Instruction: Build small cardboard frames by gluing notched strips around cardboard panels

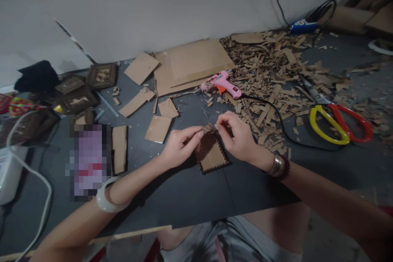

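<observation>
Forearms (322,196): bare.
Left hand (179,145): pinching cardboard strip (209,128).
Right hand (238,137): pinching same strip.
Table (184,200): dark, glue gun (220,84) beyond.

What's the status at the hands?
Left hand, right hand pinching cardboard strip. Strip at top edge of notched cardboard panel. Pink glue gun beyond, apart.

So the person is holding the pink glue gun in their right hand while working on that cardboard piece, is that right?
Not quite: the head view shows the pink glue gun lying on the dark table. The right hand instead pinches a small cardboard strip above the cardboard piece.
</observation>
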The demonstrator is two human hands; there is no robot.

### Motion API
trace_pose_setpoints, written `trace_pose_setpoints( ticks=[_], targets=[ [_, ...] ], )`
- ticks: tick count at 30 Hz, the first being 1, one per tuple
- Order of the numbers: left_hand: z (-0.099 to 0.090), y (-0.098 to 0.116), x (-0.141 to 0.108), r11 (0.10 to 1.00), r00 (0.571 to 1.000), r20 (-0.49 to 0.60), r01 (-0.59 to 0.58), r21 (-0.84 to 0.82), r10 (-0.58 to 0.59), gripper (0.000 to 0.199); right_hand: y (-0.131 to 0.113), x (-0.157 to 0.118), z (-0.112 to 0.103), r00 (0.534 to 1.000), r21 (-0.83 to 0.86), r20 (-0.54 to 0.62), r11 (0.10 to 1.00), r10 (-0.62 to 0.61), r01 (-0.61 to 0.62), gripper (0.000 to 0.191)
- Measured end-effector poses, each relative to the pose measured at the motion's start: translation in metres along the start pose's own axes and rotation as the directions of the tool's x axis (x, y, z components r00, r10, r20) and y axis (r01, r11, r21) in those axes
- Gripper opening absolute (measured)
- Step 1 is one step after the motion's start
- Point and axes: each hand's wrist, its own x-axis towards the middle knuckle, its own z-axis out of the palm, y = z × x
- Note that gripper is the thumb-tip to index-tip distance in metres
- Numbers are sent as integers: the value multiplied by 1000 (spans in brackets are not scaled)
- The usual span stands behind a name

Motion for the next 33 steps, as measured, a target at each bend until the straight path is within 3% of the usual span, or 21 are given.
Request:
trace_pose_setpoints(
  ticks=[8, 16, 24, 33],
  targets=[
    [3, -6, 2, 982, 984, -147, 79, -173, -105, 19, -2, 1, -2, 996, 65, 48, 996, -69, 66, 10],
    [-2, -4, 10, 869, 951, -121, 202, -453, -284, 29, 1, 0, 1, 995, 86, 53, 993, -88, 83, 5],
    [-4, -2, 9, 865, 957, -72, 221, -451, -282, 39, 0, -1, 0, 991, 99, 83, 991, -102, 94, 9],
    [-5, -4, 10, 856, 958, -70, 214, -471, -278, 36, -1, -1, -1, 990, 93, 94, 991, -104, 95, 16]
  ],
)
